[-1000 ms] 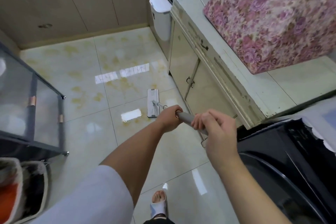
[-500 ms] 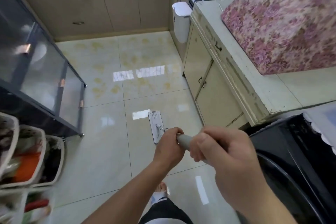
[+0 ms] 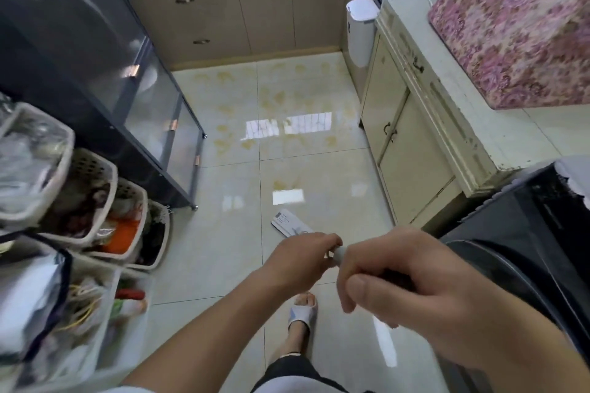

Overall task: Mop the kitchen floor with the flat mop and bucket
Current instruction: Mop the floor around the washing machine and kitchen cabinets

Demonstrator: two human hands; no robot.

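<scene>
The flat mop's white head (image 3: 287, 223) lies on the glossy beige floor tiles (image 3: 300, 169), partly hidden behind my left hand. Its grey handle (image 3: 339, 254) shows only as a short stub between my hands. My left hand (image 3: 301, 257) grips the handle lower down. My right hand (image 3: 412, 293) grips it higher up, close to the camera. Yellowish stains mark the tiles further ahead. No bucket is in view.
A dark glass-door cabinet (image 3: 105, 80) and stacked baskets (image 3: 95, 201) line the left. Cream cupboards (image 3: 412, 150) and a white bin (image 3: 360, 32) stand on the right, with a black appliance (image 3: 526, 249) at the near right. My slippered foot (image 3: 301, 313) stands below the hands.
The mop head has been drawn back toward me and turned at an angle. My view has pulled back and swung left, bringing the baskets into sight.
</scene>
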